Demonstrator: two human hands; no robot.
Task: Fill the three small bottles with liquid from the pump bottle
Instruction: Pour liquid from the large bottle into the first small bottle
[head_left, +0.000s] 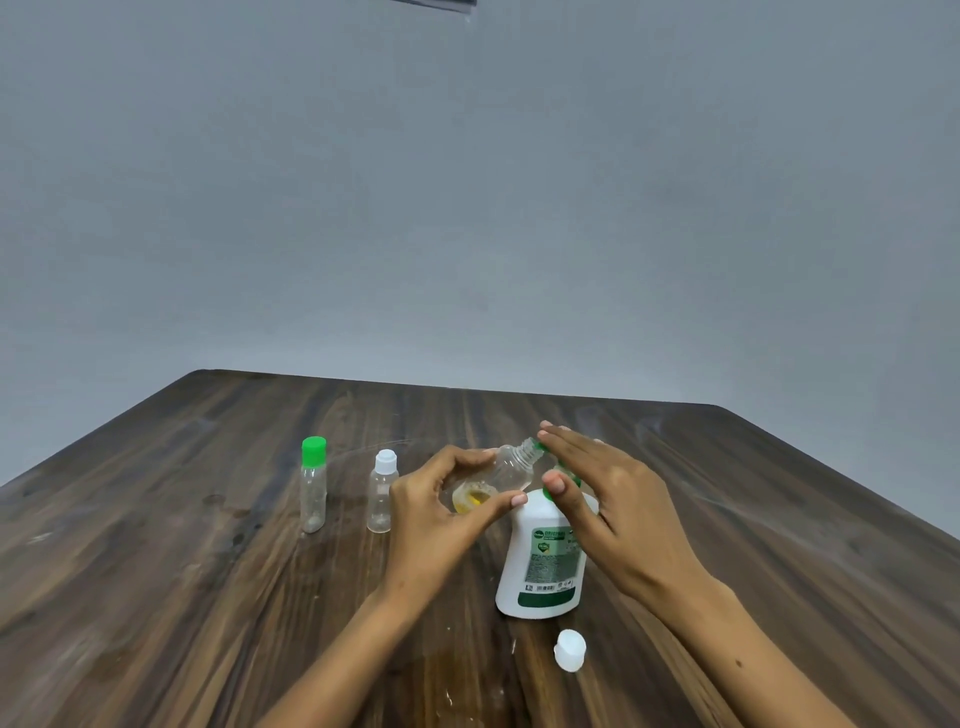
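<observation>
The pump head of the pump bottle (545, 561) is almost wholly hidden under the right hand (602, 483); only slivers of green show beside the straight fingers, which lie flat on top of it, thumb against the bottle's neck; that grip is spread, curled round nothing. The left hand (441, 504) has its grip closed on the open small bottle (511, 470), thumb and fingers pinching its lower body; the bottle is tilted, threaded mouth up against the green spout, a little yellow liquid pooled at its low end; whether liquid is flowing cannot be made out. The pump bottle's white label has a green band and a word that seems to read "ORIGINAL"; the brand mark and small print are too blurred to read. A loose white cap (570, 649) lies on the desk (156, 597) just in front of the pump bottle. To the left, well apart from the hands, stand the green-capped bottle (314, 491) and the white-capped bottle (383, 491), both upright. The desk's far edge and both far corners are visible, with bare wood all around; both forearms are cut off by the lower frame edge.
</observation>
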